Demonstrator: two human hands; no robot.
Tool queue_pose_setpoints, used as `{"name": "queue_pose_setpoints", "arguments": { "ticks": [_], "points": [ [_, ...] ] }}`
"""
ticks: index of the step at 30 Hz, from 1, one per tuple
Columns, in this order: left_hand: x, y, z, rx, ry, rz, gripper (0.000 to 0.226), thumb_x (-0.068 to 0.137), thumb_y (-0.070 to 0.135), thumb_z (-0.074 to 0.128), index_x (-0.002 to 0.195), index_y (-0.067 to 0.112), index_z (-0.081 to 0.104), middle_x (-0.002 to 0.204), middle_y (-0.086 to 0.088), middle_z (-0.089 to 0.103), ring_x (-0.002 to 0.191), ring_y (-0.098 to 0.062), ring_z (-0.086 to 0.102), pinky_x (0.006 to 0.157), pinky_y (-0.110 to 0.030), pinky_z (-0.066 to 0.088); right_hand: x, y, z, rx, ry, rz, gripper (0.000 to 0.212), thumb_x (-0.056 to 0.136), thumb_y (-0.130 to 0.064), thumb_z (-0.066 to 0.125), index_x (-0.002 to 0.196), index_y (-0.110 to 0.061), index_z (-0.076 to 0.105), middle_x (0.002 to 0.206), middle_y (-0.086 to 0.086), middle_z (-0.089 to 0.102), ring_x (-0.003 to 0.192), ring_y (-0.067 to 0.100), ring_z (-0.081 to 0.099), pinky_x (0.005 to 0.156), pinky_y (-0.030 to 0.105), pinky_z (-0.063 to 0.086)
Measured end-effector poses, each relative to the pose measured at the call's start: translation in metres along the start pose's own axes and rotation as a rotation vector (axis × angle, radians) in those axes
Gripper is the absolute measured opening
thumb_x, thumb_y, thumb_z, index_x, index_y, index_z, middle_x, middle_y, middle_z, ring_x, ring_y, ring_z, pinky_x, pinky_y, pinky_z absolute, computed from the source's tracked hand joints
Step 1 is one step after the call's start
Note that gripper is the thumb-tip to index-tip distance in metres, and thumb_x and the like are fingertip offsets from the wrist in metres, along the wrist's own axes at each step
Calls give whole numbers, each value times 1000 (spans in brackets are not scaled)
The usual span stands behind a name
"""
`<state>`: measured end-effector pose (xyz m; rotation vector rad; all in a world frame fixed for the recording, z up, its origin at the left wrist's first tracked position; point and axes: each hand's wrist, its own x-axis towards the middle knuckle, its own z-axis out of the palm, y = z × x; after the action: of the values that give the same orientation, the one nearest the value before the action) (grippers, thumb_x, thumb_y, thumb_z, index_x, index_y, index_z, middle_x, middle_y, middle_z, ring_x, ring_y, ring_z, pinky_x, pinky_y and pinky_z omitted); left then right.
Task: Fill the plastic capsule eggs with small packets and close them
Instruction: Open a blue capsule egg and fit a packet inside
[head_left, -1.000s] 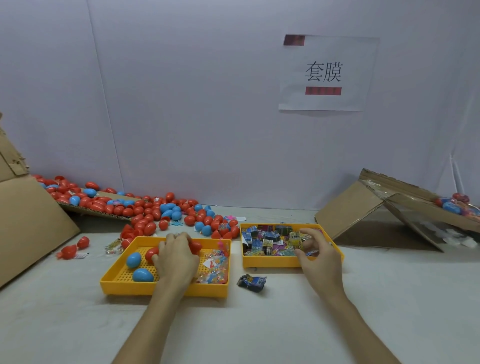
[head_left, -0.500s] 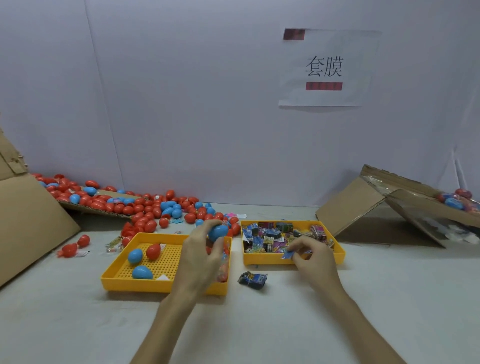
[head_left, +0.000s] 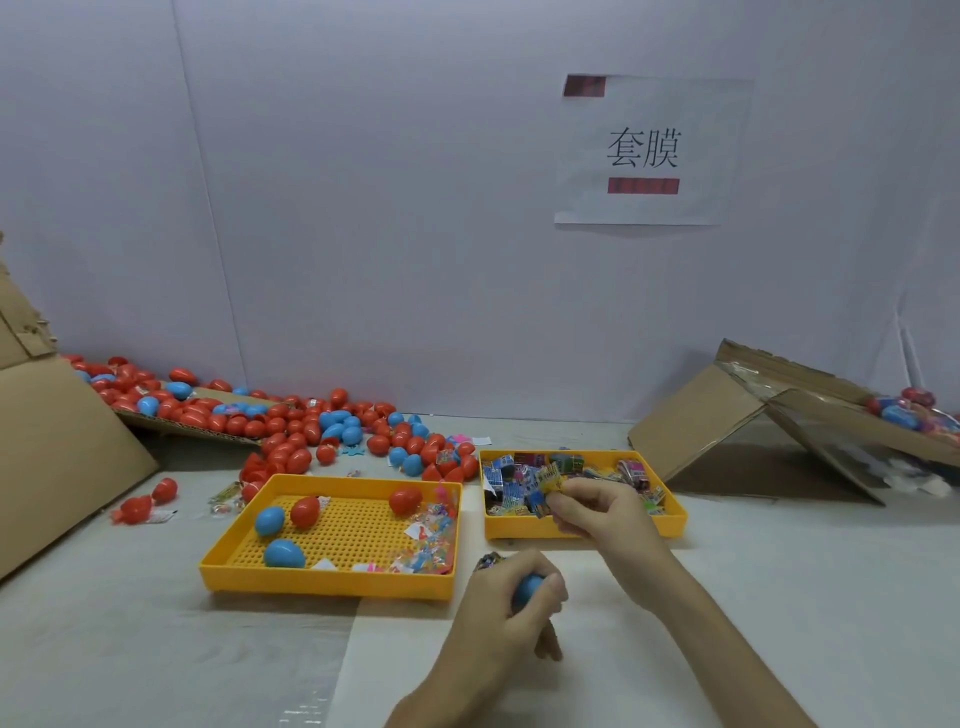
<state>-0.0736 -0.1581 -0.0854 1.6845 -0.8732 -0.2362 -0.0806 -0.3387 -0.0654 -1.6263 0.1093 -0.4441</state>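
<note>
- Blue egg (head_left: 528, 587) in left hand (head_left: 498, 618), fingers curled round it, near centre, just in front of the trays.
- Right hand (head_left: 597, 514) pinches yellow packet (head_left: 549, 475) over right tray (head_left: 672, 522).
- Left tray (head_left: 322, 587) holds four eggs (head_left: 305, 512) and loose packets (head_left: 426, 551).
- Egg pile (head_left: 311, 431) far left.

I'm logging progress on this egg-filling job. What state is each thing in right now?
left hand: grips the blue egg
right hand: pinches a small packet at the right tray
blue egg: mostly hidden, open or closed unclear
left tray: holds four whole eggs and clear packets
egg pile: loose behind the trays
</note>
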Motion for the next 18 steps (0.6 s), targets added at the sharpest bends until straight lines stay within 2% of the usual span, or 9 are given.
{"name": "queue_pose_setpoints", "arguments": {
  "ticks": [3,5,7,10,11,13,15,18],
  "points": [
    [5,-2,-3,-84,87,-56,16,96,6,60,86,17,68,76,2,62,50,-21,60,51,-29,50,-12,5,1,141,-6,18,39,66,-30,84,100,-14,77,94,10,77,87,23,74,75,29,58],
    [6,-3,-6,-164,151,-99,14,96,3,59,89,12,67,74,-4,59,47,-19,52,46,-28,44,-20,11,-1,154,13,29,33,62,-29,85,93,-19,79,87,9,76,78,21,73,70,27,57],
    [7,-3,-8,-214,197,-151,5,98,12,62,93,11,64,74,-6,57,46,-14,48,44,-23,41,-23,13,-1,184,27,50,20,63,-24,84,82,-24,79,78,5,74,69,15,69,65,23,56],
    [9,-7,-8,-222,221,-200,10,96,20,67,91,12,63,71,-6,56,45,-7,48,43,-20,39,-17,14,-5,265,81,65,20,63,-21,84,80,-16,77,76,5,73,68,13,68,63,22,56],
    [9,-7,-8,-215,217,-203,11,95,19,68,89,12,64,70,-6,56,46,-7,48,43,-19,39,-12,12,-7,229,120,52,20,65,-19,84,83,-14,76,75,5,73,68,14,68,62,21,55],
    [9,-8,-7,-202,205,-203,13,95,16,69,83,12,66,69,-5,57,48,-9,49,44,-20,38,4,11,-14,10,246,-1,13,76,-8,83,83,-12,73,72,3,73,65,15,66,60,23,54],
    [9,-9,-7,-199,203,-207,15,95,15,69,80,14,66,69,-3,57,50,-9,50,45,-20,39,24,10,-23,-233,380,-58,13,82,-3,80,80,-13,71,74,6,73,68,22,67,65,31,55],
    [10,-10,-8,-207,203,-227,16,95,18,68,80,14,66,71,-3,58,51,-8,51,45,-19,39,44,11,-33,-497,388,-80,9,84,-11,79,79,-15,72,77,5,72,76,25,68,70,32,52]
  ]
}}
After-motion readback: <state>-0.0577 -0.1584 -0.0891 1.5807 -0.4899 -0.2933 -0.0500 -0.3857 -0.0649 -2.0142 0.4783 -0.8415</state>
